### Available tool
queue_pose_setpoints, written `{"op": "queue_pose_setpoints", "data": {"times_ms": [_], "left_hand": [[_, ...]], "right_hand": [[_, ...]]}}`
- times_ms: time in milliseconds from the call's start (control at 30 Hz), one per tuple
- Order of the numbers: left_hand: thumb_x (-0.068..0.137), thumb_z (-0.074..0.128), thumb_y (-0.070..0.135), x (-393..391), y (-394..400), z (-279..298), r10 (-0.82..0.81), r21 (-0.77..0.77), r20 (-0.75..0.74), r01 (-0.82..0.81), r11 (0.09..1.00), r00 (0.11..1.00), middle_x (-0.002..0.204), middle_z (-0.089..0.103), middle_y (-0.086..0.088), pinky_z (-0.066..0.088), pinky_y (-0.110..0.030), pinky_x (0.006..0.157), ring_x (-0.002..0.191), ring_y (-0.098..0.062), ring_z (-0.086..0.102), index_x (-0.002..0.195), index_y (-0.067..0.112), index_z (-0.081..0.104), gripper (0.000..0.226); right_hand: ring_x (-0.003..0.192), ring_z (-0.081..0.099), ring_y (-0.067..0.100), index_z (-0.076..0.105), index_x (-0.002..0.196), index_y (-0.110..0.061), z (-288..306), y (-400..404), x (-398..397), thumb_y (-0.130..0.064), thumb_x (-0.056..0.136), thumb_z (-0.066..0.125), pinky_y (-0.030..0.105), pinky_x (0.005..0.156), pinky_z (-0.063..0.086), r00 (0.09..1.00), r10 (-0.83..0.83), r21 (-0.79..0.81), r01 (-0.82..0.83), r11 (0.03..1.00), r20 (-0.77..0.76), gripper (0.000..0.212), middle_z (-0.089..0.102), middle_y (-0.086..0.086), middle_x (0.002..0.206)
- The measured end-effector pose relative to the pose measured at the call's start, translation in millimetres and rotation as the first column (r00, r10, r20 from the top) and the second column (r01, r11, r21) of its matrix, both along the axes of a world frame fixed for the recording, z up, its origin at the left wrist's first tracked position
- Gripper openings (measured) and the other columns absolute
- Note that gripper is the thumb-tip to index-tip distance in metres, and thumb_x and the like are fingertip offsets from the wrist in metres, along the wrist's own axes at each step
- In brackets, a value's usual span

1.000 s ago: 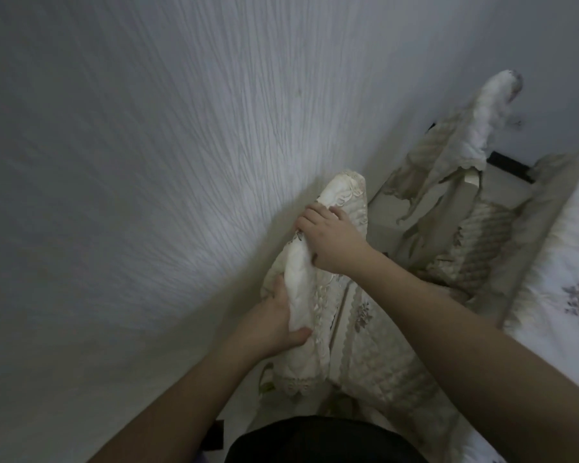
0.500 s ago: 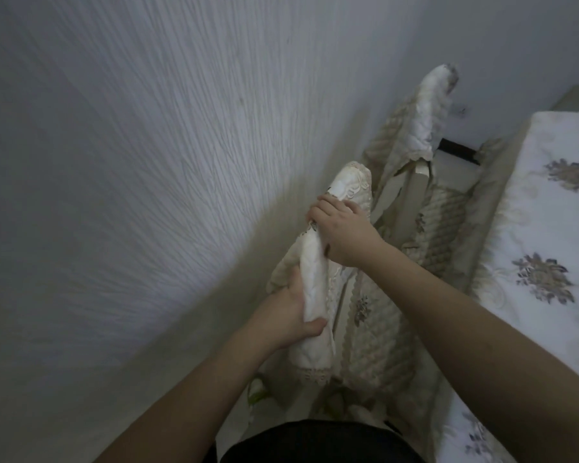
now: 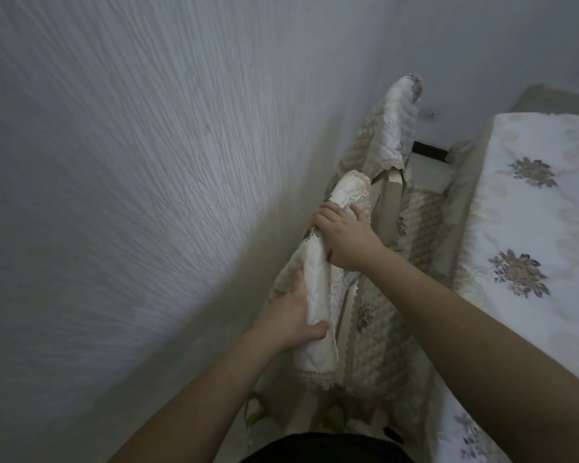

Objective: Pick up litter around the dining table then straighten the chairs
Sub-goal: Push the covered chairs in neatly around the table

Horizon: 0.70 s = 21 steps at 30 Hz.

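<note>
A dining chair with a cream quilted cover stands close to the wall, its backrest top [image 3: 318, 272] running away from me. My left hand [image 3: 290, 320] grips the near end of that backrest, thumb across the fabric. My right hand [image 3: 343, 237] grips the backrest farther along, fingers curled over its top. The chair's quilted seat [image 3: 375, 345] lies under my right forearm. A second covered chair [image 3: 396, 128] stands beyond it, also by the wall. The dining table [image 3: 532, 228] with a white flowered cloth fills the right side.
A textured white wall [image 3: 131, 195] runs along the left, very near the chairs. Something green [image 3: 256, 416] lies on the floor below the near chair. A dark baseboard strip [image 3: 428, 150] shows behind the far chair. The gap between chairs and table is narrow.
The view has swung right, bringing more of the table in. Both hands keep their hold on the near chair's backrest, which now lines up closer with the far chair.
</note>
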<state>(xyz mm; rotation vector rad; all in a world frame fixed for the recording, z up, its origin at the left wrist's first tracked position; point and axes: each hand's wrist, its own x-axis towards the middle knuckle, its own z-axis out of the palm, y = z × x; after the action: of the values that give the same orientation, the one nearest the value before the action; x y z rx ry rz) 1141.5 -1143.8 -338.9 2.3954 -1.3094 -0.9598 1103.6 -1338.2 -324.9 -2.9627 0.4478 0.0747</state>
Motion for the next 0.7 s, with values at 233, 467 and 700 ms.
{"op": "queue_pose_setpoints", "data": {"times_ms": [233,467,700], "left_hand": [[0.078,0.067,0.048,4.4,-21.2,3.5,-0.02,-0.022,-0.017,0.019,1.0,1.0,0.138,0.05,-0.012,0.045,-0.032,0.079,0.107,-0.029,0.059,0.149,0.01,-0.018,0.117],[0.079,0.067,0.046,6.1,-36.4,1.6,-0.036,-0.007,-0.043,0.036,0.999,0.998,0.135,0.051,-0.013,0.04,-0.03,0.076,0.107,-0.029,0.058,0.147,0.01,-0.025,0.119],[0.08,0.065,0.044,4.4,-28.7,0.2,-0.04,0.01,-0.061,0.04,0.999,0.997,0.14,0.045,-0.015,0.049,-0.035,0.084,0.107,-0.029,0.058,0.146,0.009,-0.027,0.119]], "right_hand": [[0.143,0.016,0.012,0.042,0.125,-0.024,-2.5,-18.6,-0.5,-0.01,0.073,0.057,0.057,0.111,0.015,0.999,-0.045,0.012,0.044,0.999,0.011,0.056,0.039,-0.009,0.138],[0.144,0.014,0.014,0.043,0.124,-0.023,0.3,-32.1,-3.8,-0.006,0.07,0.057,0.056,0.111,0.017,0.996,-0.085,0.044,0.085,0.995,-0.001,0.058,0.038,-0.008,0.139],[0.144,0.011,0.014,0.042,0.122,-0.024,-8.7,-23.9,-1.9,-0.006,0.071,0.058,0.054,0.109,0.023,0.997,-0.077,0.069,0.078,0.995,-0.015,0.056,0.037,-0.008,0.14]]}}
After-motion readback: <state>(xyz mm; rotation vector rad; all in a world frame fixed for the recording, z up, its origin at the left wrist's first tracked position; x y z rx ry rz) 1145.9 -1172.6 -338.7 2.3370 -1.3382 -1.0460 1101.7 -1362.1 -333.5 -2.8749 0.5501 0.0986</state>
